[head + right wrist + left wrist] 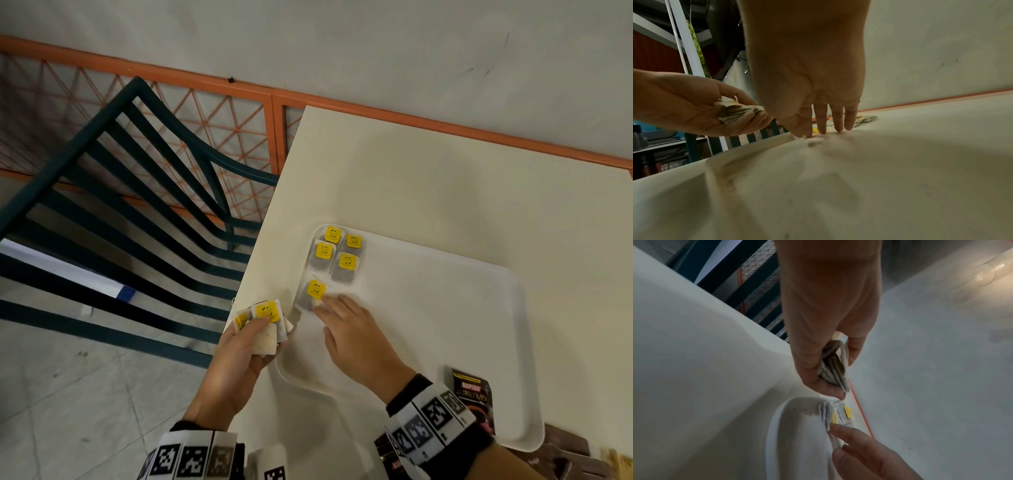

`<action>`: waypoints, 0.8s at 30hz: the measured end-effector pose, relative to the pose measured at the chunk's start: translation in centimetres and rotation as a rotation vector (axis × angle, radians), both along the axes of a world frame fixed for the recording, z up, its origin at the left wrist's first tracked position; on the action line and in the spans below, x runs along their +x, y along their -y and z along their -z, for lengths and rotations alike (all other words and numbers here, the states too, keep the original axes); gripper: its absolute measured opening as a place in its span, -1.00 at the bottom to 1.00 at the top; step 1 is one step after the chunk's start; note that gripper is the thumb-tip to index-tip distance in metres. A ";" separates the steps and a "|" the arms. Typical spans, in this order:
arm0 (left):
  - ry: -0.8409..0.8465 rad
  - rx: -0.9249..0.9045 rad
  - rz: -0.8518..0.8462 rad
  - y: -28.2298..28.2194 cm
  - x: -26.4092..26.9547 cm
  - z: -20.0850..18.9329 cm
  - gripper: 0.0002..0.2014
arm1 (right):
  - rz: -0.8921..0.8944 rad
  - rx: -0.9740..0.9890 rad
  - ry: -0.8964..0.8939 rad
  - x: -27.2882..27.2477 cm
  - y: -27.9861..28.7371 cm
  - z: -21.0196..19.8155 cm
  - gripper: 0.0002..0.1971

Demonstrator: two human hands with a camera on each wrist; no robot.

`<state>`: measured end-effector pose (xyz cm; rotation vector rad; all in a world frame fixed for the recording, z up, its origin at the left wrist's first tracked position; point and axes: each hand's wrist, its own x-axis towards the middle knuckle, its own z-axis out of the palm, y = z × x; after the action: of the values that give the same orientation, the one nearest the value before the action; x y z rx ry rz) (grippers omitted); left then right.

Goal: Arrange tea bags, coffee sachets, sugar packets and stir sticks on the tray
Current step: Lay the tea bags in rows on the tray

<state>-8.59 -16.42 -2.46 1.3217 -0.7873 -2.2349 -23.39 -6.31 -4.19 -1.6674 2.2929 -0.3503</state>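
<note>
— Tea bags (337,251), that's the stage it's at: four with yellow tags sit in a tidy block in the far left corner of the white tray (445,308), and a fifth tea bag (311,294) lies just below them, near the tray's left rim.

— And the hands?

— The right hand (356,337) is laid out flat over the tray, fingers nearly straight, fingertips (823,129) resting on that fifth bag's near edge; it presses rather than pinches, I'd say squaring it up. The left hand (239,356) hovers over the table (428,178) edge beside the tray, thumb and fingers curled round a fanned bundle of tea bags (265,323).

— So what comes next?

— My guess: lift the right hand, draw one bag off the bundle, and set it to the right of the fifth to keep the rows even. The strings look liable to tangle, so a light pull one at a time.

— Anything you can't make out?

— How many bags the bundle holds. A dark coffee sachet (471,394) lies at the tray's near edge, partly behind the right wrist; brownish packets sit cut off at the bottom right corner. I see no stir sticks at all.
</note>
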 end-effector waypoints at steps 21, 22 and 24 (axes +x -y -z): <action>-0.085 -0.067 0.126 -1.1 -0.9 -1.0 -0.72 | 0.347 -0.128 0.774 1.7 1.0 -3.1 -0.84; -0.090 -0.077 0.157 -1.2 -0.9 -1.1 -0.71 | 0.362 -0.137 0.800 1.7 1.2 -3.3 -0.97; -0.083 -0.093 0.217 -1.4 -0.9 -1.3 -0.69 | 0.363 -0.145 0.841 1.6 1.2 -3.1 -0.83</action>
<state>-9.45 -15.03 -1.20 1.1399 -1.0338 -2.3695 -21.82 -7.50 -1.10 -0.8615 1.8977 -1.0770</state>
